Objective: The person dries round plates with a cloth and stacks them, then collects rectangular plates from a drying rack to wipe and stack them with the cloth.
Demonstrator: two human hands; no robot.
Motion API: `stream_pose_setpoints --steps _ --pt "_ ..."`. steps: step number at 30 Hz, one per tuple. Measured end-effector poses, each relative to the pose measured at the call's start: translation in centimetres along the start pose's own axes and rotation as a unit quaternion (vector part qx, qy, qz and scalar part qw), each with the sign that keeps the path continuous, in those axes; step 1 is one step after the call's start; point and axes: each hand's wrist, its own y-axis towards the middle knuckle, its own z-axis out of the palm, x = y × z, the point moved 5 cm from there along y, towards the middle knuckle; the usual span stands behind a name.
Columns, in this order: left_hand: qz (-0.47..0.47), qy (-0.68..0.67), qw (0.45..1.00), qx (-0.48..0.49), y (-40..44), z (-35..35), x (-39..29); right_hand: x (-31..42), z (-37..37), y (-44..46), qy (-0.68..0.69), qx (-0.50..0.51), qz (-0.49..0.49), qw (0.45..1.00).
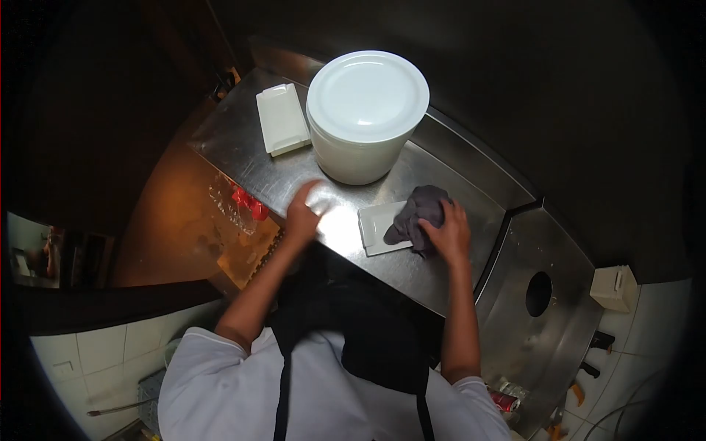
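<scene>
My right hand (450, 229) grips a crumpled dark grey cloth (426, 209), fingers curled around its right side. The cloth lies over the right part of a small white rectangular dish (373, 224) on the steel counter (434, 275). My left hand (301, 213) hovers near the counter's front edge, left of the dish. Its thumb and fingers are apart with nothing visible between them, slightly blurred. Behind both hands stands a tall white round container or stack of plates (368, 99); which of the two, I cannot tell.
More white rectangular dishes (283, 121), seemingly stacked, sit left of the round white stack. A steel surface with a dark round hole (539, 294) adjoins on the right. A white box (615, 288) stands beyond it. Red plastic (250, 204) lies below the counter's left edge.
</scene>
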Motion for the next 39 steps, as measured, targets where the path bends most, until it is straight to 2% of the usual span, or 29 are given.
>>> stream_pose_setpoints --steps 1,3,5,9,12,15,17,20,23,24,26,28,29,31,34,35,36,37,38,39 --pt "0.027 -0.056 0.992 0.113 -2.4 3.1 -0.4 0.0 1.6 0.3 -0.012 -0.013 -0.037 0.999" --pt "0.154 0.103 0.963 0.194 -5.3 6.7 -3.4 0.6 4.1 0.2 -0.034 -0.037 -0.082 0.995" --pt "0.130 0.125 0.953 0.243 -6.8 9.4 -2.6 1.8 6.0 -0.5 -0.054 -0.061 -0.094 0.992" --pt "0.096 0.090 0.963 0.235 -6.0 9.8 -1.8 4.2 9.1 -2.9 0.002 -0.060 -0.143 0.988" --pt "0.136 0.085 0.965 0.206 -5.7 10.0 -0.8 9.4 9.3 -4.5 0.072 0.012 -0.217 0.973" --pt "0.152 0.080 0.966 0.193 -6.1 9.7 -1.0 8.0 8.5 -4.0 0.125 0.074 -0.254 0.956" --pt "0.159 0.065 0.967 0.188 -5.8 9.4 -1.7 6.1 5.4 -3.7 0.074 0.084 -0.285 0.952" --pt "0.165 0.086 0.964 0.191 -5.7 9.4 -1.7 -0.9 2.2 -2.0 -0.061 -0.027 -0.220 0.973" --pt "0.174 0.096 0.963 0.181 -5.8 9.4 -1.8 -1.8 1.5 -2.0 -0.138 -0.071 -0.189 0.970" --pt "0.175 0.094 0.963 0.181 -5.8 9.4 -1.7 -0.1 2.0 -2.8 -0.135 -0.052 -0.206 0.968" --pt "0.181 0.087 0.963 0.179 -5.7 9.5 -1.8 3.1 4.0 -4.6 0.002 -0.033 -0.180 0.983" --pt "0.186 0.079 0.963 0.180 -5.7 9.4 -1.6 7.1 7.2 -6.3 0.101 0.014 -0.224 0.969" --pt "0.193 0.085 0.962 0.175 -5.8 9.5 -0.8 9.8 8.0 -6.5 0.135 0.055 -0.204 0.968" --pt "0.215 0.098 0.958 0.165 -5.1 9.2 -0.5 10.9 8.0 -5.7 0.154 0.066 -0.196 0.966" --pt "0.204 0.093 0.964 0.144 -5.4 9.7 -0.5 6.7 8.7 -2.9 0.072 -0.013 -0.230 0.970" --pt "0.209 0.091 0.966 0.126 -5.4 9.9 -0.6 5.0 7.9 -1.5 0.019 -0.015 -0.212 0.977" --pt "0.181 0.096 0.963 0.173 -5.4 8.8 -2.1 2.8 7.1 -0.3 0.004 -0.044 -0.200 0.979" --pt "0.181 0.100 0.964 0.169 -5.4 8.9 -2.2 0.7 6.0 1.0 -0.042 -0.061 -0.150 0.986" --pt "0.180 0.103 0.964 0.164 -5.4 9.1 -2.2 -0.9 4.3 1.3 -0.071 -0.128 -0.138 0.979" --pt "0.180 0.106 0.965 0.158 -5.3 9.1 -2.2 -0.9 4.1 1.3 -0.095 -0.092 -0.144 0.981"
